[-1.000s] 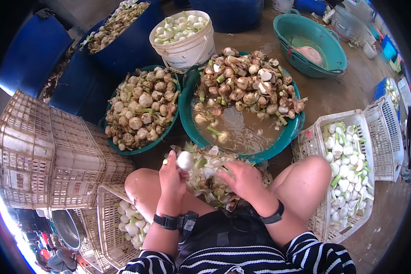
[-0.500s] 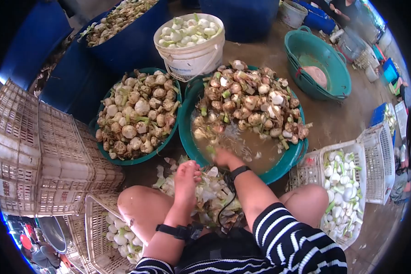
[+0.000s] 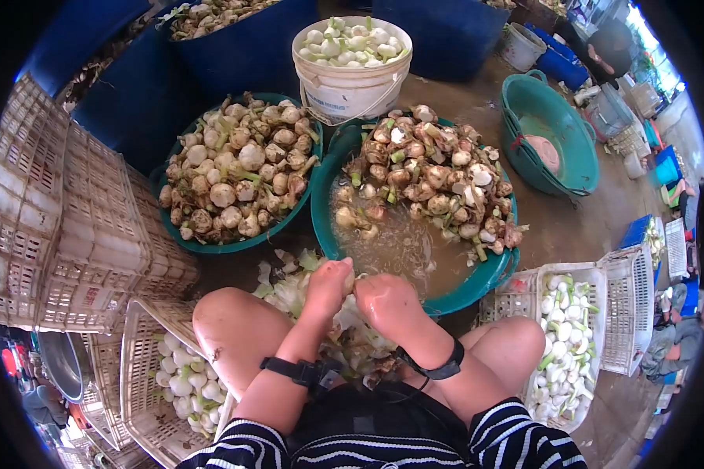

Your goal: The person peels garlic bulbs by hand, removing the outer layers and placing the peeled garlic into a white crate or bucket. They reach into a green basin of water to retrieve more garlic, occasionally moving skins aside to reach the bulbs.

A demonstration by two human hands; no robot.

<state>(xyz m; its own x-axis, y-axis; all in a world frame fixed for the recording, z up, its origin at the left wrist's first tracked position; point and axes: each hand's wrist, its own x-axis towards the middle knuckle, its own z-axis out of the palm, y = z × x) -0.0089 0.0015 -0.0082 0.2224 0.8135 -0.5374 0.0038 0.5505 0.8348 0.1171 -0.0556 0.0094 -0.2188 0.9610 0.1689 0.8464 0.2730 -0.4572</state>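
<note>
In front of my knees, my left hand [image 3: 328, 288] is closed around what looks like a garlic bulb [image 3: 350, 283], mostly covered by the fingers. Right beside it, my right hand [image 3: 386, 305] is curled, wet, its fingers turned away from view; what it grips is hidden. Both hands are over a pile of pale garlic peelings [image 3: 288, 294] between my legs. Just beyond them stands a green tub [image 3: 326, 234] of muddy water, with unpeeled garlic bulbs [image 3: 438, 176] heaped at its far side.
Another tub of unpeeled garlic [image 3: 235, 168] stands left, and a white bucket [image 3: 344, 86] of peeled bulbs behind. Crates of white garlic flank me on the right [image 3: 563, 344] and left [image 3: 184, 383]. Stacked crates [image 3: 78, 211] rise at far left; nested green baskets [image 3: 547, 133] lie back right.
My right hand has come back from the green tub's water to beside my left hand. My left hand has shifted slightly up and right. The view has tilted a little.
</note>
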